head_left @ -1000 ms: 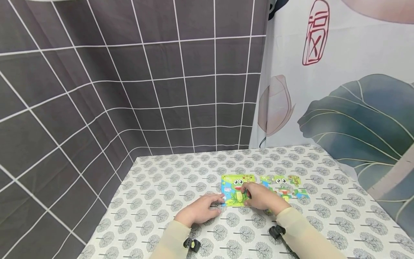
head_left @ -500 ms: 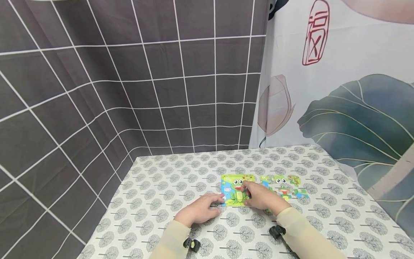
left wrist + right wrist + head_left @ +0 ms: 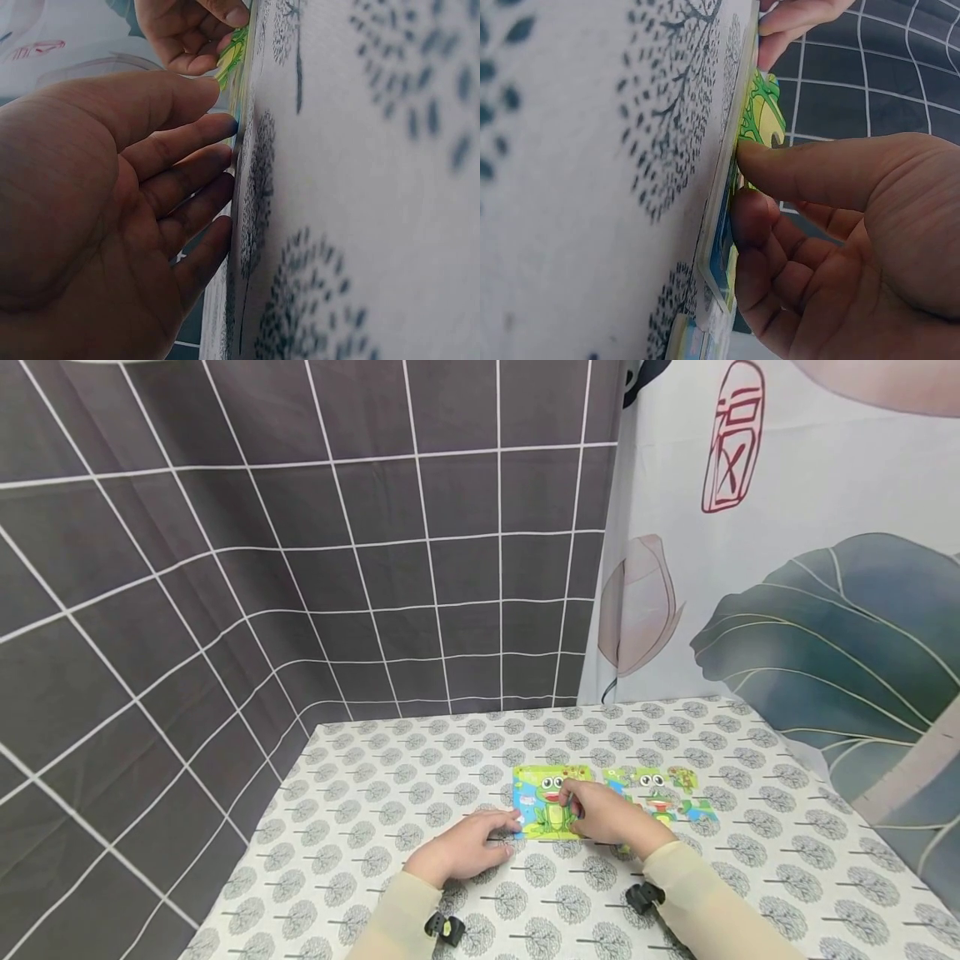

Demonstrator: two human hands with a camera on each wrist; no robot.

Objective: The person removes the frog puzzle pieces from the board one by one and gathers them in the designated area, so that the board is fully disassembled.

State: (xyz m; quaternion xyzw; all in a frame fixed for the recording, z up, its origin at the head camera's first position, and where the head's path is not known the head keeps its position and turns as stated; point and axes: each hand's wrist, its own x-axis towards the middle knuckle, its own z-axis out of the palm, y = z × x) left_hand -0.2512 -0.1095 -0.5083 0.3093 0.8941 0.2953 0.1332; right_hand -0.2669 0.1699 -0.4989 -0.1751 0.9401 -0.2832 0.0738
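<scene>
A frog jigsaw puzzle [image 3: 528, 774] lies flat on the patterned cloth, green and yellow with blue at its left. My right hand [image 3: 611, 817] is over its right side, fingers curled. In the right wrist view, thumb and index finger pinch at a green-and-yellow puzzle piece [image 3: 763, 112] that stands up from the tray [image 3: 718, 259]; its lower part is hidden by the fingers. My left hand [image 3: 463, 847] rests at the puzzle's left edge, its fingers [image 3: 184, 180] nearly straight, the tips touching the edge and cloth.
To the right lie several loose puzzle pieces, including one with frog eyes [image 3: 651, 779], a green-and-red corner piece [image 3: 682, 776] and a blue-green piece [image 3: 701, 810]. The tree-print tablecloth [image 3: 390, 789] reaches back to a dark grid curtain [image 3: 457, 568].
</scene>
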